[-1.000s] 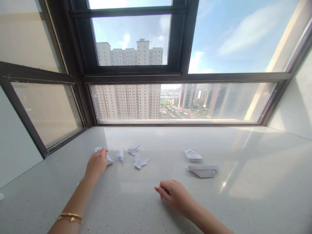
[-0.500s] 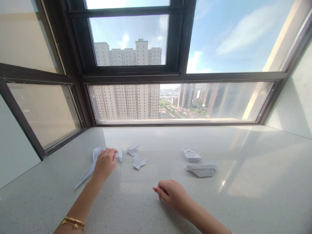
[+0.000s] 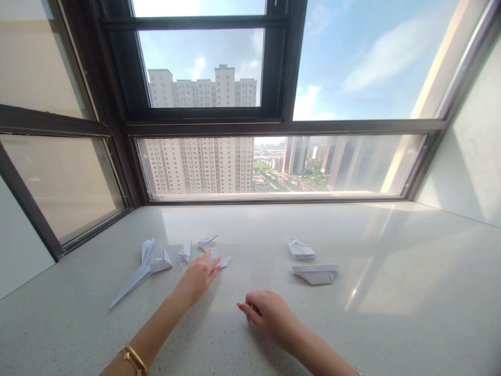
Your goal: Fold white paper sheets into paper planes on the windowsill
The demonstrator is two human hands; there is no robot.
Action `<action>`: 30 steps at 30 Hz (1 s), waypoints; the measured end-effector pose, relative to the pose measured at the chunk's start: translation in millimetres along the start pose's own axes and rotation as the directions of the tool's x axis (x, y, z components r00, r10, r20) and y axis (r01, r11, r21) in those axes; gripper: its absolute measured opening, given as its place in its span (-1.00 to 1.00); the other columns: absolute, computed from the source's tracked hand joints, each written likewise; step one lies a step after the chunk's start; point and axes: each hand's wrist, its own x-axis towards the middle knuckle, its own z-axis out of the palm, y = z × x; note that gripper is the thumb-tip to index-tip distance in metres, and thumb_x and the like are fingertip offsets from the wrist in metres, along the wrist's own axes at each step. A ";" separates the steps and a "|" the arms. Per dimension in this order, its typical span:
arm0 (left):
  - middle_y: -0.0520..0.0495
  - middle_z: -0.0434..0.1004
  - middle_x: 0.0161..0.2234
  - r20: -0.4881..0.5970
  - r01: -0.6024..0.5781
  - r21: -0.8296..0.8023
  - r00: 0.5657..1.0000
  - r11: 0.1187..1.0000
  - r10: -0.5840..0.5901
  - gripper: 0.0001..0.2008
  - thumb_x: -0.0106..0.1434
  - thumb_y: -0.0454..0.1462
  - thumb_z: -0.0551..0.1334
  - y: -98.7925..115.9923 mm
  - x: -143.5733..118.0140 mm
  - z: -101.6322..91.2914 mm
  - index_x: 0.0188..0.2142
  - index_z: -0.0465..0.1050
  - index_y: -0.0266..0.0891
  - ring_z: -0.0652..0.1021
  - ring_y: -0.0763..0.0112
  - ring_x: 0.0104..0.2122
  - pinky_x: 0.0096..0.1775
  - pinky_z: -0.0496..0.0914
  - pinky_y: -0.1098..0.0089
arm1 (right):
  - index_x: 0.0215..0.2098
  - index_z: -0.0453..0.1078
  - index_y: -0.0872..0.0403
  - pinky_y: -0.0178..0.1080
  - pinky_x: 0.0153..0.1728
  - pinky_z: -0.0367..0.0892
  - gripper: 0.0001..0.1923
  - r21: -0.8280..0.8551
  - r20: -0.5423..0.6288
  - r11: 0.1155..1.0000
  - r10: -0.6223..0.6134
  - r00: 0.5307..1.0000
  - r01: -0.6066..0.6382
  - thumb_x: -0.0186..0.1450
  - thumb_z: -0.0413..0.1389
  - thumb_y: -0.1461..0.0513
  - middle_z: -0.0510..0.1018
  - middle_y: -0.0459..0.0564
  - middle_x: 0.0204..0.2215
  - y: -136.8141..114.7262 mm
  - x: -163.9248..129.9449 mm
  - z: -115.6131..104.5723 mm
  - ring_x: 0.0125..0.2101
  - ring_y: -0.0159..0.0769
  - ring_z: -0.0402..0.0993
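My left hand point(image 3: 199, 277) reaches over a small folded white paper figure point(image 3: 225, 261), fingers apart, the fingertips at the paper and partly covering it. Just behind lies another folded paper piece point(image 3: 206, 242), and to its left a small upright paper fold point(image 3: 185, 253). Further left, a long white paper plane point(image 3: 135, 282) has a boxy paper fold point(image 3: 162, 261) against its right side. My right hand point(image 3: 266, 316) rests on the sill with fingers curled in, and nothing shows in it.
On the right of the speckled white sill point(image 3: 376, 334) lie a squarish folded paper point(image 3: 300, 249) and, in front of it, a long boat-like paper fold point(image 3: 314, 274). A dark window frame point(image 3: 274, 201) runs along the back edge, with tall buildings outside.
My left hand has moved right, from beside the paper plane to the small paper figure. The boxy fold and the upright fold now show uncovered. My right hand stays curled in place.
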 end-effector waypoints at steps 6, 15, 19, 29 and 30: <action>-0.28 0.37 -0.05 0.000 0.113 -0.018 0.994 0.993 -0.113 -0.65 0.24 -0.24 -0.08 3.6 -0.1 8.7 -0.10 0.38 -0.25 0.39 0.12 -0.07 -0.07 0.23 0.14 | -0.54 0.41 0.10 -0.36 -0.57 -0.04 -0.65 -0.011 0.000 1.000 0.002 1.000 -0.002 0.27 -0.12 0.17 0.56 -0.02 -0.56 -0.8 0.4 0.0 -0.56 -0.39 0.38; -0.13 0.36 -0.09 0.022 0.203 -0.171 0.979 0.964 -0.202 -0.78 0.10 -0.36 0.07 0.1 12.3 13.7 -0.22 0.32 -0.22 0.39 0.25 -0.10 -0.06 0.22 0.23 | -0.56 0.40 0.10 -0.36 -0.56 -0.04 -0.63 0.014 0.005 1.000 0.009 1.000 -0.009 0.27 -0.13 0.16 0.54 -0.04 -0.59 4.1 1.9 2.5 -0.57 -0.40 0.35; -0.13 0.37 -0.22 0.066 0.291 -0.278 0.956 0.915 -0.284 -0.67 0.02 -0.32 0.15 -9.7 19.5 15.6 -0.16 0.23 -0.27 0.42 0.26 -0.19 -0.13 0.28 0.25 | -0.57 0.39 0.10 -0.36 -0.56 -0.04 -0.62 0.032 -0.008 0.999 0.007 1.000 -0.007 0.27 -0.13 0.16 0.52 -0.05 -0.61 5.3 2.5 2.9 -0.58 -0.41 0.32; 0.13 0.28 -0.50 0.229 0.408 -0.545 0.913 0.733 -0.338 -0.39 -0.06 -0.33 0.22 -20.4 20.5 13.2 -0.01 0.03 -0.23 0.39 0.47 -0.56 -0.45 0.32 0.43 | -0.56 0.40 0.09 -0.36 -0.56 -0.03 -0.62 0.057 -0.004 0.998 -0.021 1.000 0.022 0.27 -0.13 0.16 0.49 -0.07 -0.63 2.0 1.5 -0.4 -0.60 -0.42 0.28; 0.12 0.28 -0.49 0.236 0.412 -0.571 0.911 0.710 -0.338 -0.38 -0.07 -0.34 0.22 -19.3 20.2 12.9 0.00 0.03 -0.22 0.40 0.47 -0.55 -0.45 0.32 0.43 | -0.56 0.40 0.09 -0.37 -0.56 -0.03 -0.63 0.058 -0.005 0.998 -0.023 1.000 0.023 0.27 -0.13 0.16 0.49 -0.07 -0.62 2.3 1.6 0.3 -0.60 -0.42 0.28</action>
